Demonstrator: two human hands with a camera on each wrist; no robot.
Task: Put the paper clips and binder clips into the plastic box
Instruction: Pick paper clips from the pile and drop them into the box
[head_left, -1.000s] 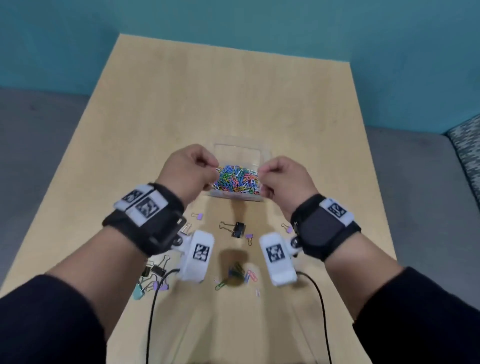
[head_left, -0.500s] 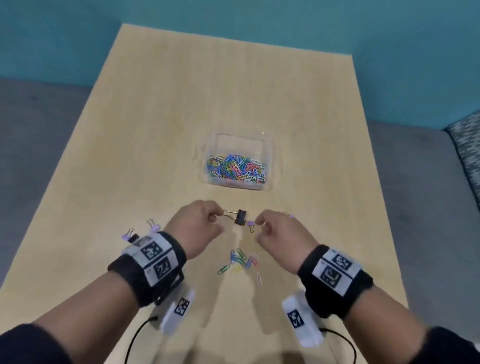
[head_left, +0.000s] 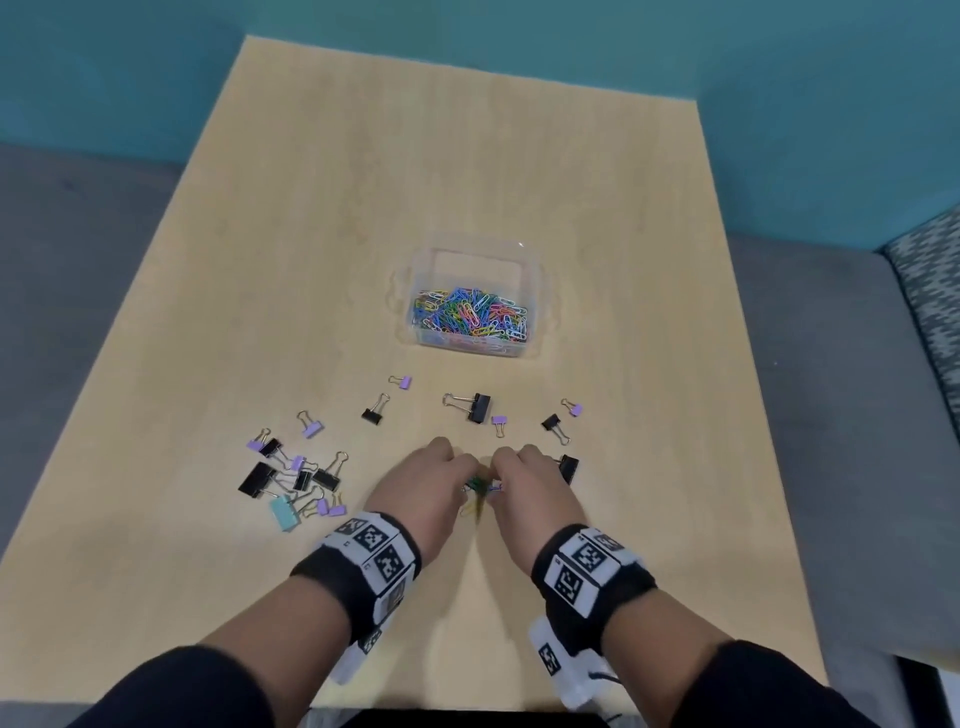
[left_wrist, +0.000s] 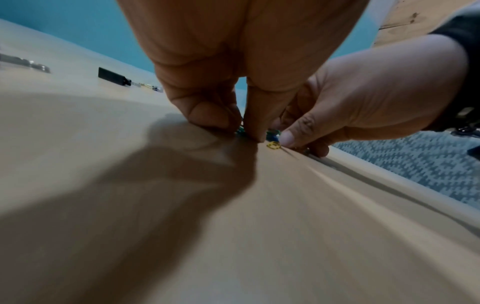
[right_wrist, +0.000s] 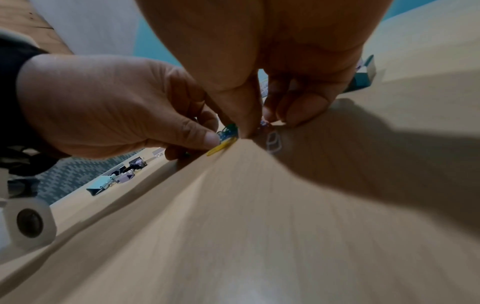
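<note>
Task looks approx halfway: the clear plastic box (head_left: 530, 291), mid-surface & far from the hands, already holds a dense heap of coloured paper clips (head_left: 470, 314), but no binder clip shows inside it. Still out on the pale wood-grain surface (head_left: 467, 156): a last small bunch of loose paper clips (head_left: 478, 491) between the two hands at the near edge, plus all the binder clips, i.e. a cluster (head_left: 293, 480) near left (black, lilac, one teal) and a scattered row incl. a larger black binder clip (head_left: 478, 408) between hands & box. Left hand (head_left: 423, 493) grip: thumb & fingers curled together, tips pinching at the bunch on the surface; right hand (head_left: 530, 488) grip the same, thumb & forefinger closed on clips from the right side. Exactly how many each holds can't be told. Paper clips are thin bent wire w/ glossy coating, prone to tangle; binder clips are folded boxy bodies w/ wire loop handles.
</note>
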